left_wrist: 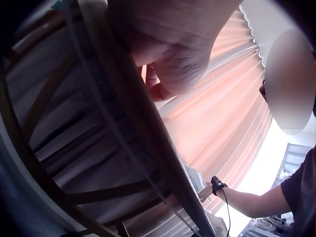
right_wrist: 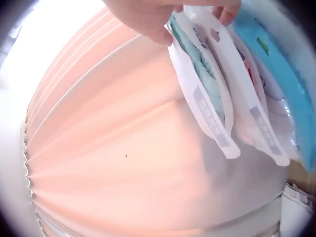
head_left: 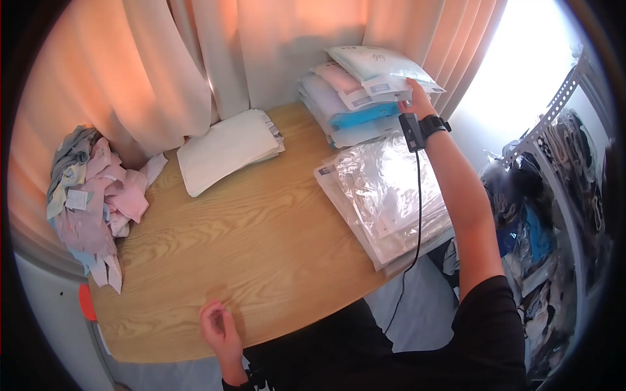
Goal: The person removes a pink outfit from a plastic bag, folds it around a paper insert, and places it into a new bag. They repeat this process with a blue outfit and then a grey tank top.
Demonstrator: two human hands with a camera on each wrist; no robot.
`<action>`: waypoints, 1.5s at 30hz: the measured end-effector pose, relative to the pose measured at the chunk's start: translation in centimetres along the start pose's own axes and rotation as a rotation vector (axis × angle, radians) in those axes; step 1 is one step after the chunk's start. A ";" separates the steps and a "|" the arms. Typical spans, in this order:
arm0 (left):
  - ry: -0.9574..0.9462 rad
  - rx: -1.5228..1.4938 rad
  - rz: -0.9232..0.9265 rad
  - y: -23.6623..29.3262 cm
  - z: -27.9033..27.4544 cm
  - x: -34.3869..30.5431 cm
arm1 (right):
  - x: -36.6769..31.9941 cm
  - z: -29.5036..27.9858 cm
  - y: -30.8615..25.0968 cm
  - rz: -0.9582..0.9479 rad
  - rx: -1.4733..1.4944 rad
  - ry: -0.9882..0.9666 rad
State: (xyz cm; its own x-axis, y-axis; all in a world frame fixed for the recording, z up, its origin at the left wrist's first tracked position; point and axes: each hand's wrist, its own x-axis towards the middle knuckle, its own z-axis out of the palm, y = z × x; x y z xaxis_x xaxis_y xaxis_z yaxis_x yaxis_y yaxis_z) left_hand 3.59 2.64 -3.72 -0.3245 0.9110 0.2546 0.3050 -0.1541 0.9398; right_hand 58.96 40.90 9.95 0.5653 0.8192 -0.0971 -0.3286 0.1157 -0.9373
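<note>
At the back right of the table, my right hand [head_left: 420, 101] pinches the edge of the top plastic clothing bag [head_left: 375, 62] on a stack of packed bags. The right wrist view shows the thumb over this bag's white edge strip [right_wrist: 202, 111] and fingers underneath; pale teal cloth shows inside. Below it lie a bag with pink contents [head_left: 336, 77] and a bright blue bag [head_left: 365, 116]. My left hand [head_left: 222, 329] is at the table's front edge, fingers loosely curled and holding nothing. The left wrist view has that hand [left_wrist: 168, 54] beside the table rim.
Flat clear plastic bags [head_left: 385, 189] lie in front of the stack, at the table's right edge. White sheets [head_left: 228, 150] are piled at the back. A heap of pink and grey cloth [head_left: 104, 189] sits on the left. A metal rack [head_left: 554, 156] with bagged items stands right.
</note>
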 end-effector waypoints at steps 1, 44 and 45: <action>0.002 -0.004 0.003 0.0 0.1 0.0 | 0.1 0.7 0.1 0.020 0.160 0.118; -0.121 0.105 -0.003 0.8 -1.1 1.2 | -39.2 -4.8 6.5 -0.232 -0.738 -0.978; -0.191 0.046 -0.072 1.2 -1.9 1.6 | -40.9 -4.3 8.6 -0.369 -0.651 -1.106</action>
State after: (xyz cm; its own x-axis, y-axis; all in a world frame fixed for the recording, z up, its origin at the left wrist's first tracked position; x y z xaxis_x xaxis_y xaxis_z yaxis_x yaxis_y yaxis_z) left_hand 1.74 3.19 -1.75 -0.1728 0.9756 0.1356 0.3293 -0.0726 0.9414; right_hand 36.32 5.99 4.41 -0.4661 0.8555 0.2256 0.3030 0.3940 -0.8677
